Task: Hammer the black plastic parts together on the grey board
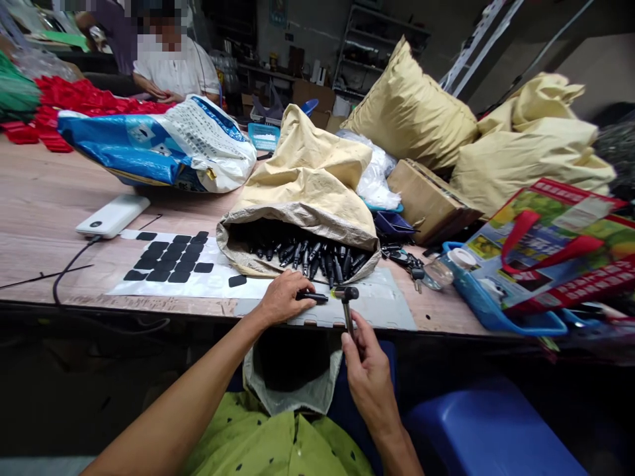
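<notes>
My left hand rests at the table's front edge with its fingers closed on a black pen-like tube, which lies on a grey sheet. My right hand grips the handle of a small hammer. The hammer's head is just right of the tube's end, and I cannot tell whether they touch. Behind both hands a beige sack lies on its side, its mouth toward me, with many similar black tubes inside. An open sack hangs below the table edge.
Black rounded pieces lie on a white sheet left of the sack. Further left are a white power bank with a cable and a blue-white bag. At right stand a blue tray and a colourful bag. Another person sits across the table.
</notes>
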`<state>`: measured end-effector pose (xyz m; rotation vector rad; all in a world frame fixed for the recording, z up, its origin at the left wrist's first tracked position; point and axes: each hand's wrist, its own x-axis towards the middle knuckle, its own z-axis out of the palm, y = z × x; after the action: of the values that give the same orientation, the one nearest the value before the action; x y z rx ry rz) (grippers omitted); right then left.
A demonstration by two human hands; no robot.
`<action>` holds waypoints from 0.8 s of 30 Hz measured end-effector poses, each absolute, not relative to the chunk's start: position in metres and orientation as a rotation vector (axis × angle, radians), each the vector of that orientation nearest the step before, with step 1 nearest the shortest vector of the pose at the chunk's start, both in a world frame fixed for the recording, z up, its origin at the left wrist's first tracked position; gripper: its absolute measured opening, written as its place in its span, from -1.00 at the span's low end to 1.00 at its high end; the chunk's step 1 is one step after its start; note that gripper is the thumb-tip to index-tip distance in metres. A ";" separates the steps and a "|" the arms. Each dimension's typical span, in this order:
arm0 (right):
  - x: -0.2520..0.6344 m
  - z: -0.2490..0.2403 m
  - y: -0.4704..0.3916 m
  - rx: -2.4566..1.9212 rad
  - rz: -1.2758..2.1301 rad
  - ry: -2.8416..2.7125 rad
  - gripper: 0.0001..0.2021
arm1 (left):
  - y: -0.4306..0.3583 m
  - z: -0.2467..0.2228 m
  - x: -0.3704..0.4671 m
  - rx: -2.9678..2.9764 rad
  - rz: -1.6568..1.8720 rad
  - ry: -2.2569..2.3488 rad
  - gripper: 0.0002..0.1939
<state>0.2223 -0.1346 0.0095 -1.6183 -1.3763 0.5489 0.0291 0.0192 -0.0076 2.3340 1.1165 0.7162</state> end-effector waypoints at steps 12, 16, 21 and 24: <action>0.198 0.007 -0.118 -1.523 0.349 -1.706 -0.50 | 0.020 -0.006 0.029 2.320 0.697 1.110 -0.84; 0.199 0.004 -0.119 -1.570 0.388 -1.760 -0.49 | 0.020 -0.006 0.029 2.311 0.702 1.116 -0.87; 0.205 0.004 -0.122 -1.581 0.358 -1.645 -0.50 | 0.020 -0.007 0.029 2.274 0.710 1.112 -0.85; 0.206 0.002 -0.123 -1.588 0.418 -1.658 -0.51 | 0.019 -0.008 0.030 2.252 0.718 1.129 -0.86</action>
<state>0.2062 -0.1226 0.0020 -1.5883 -1.6581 0.4176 0.0295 0.0194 -0.0080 2.2522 1.1285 0.7178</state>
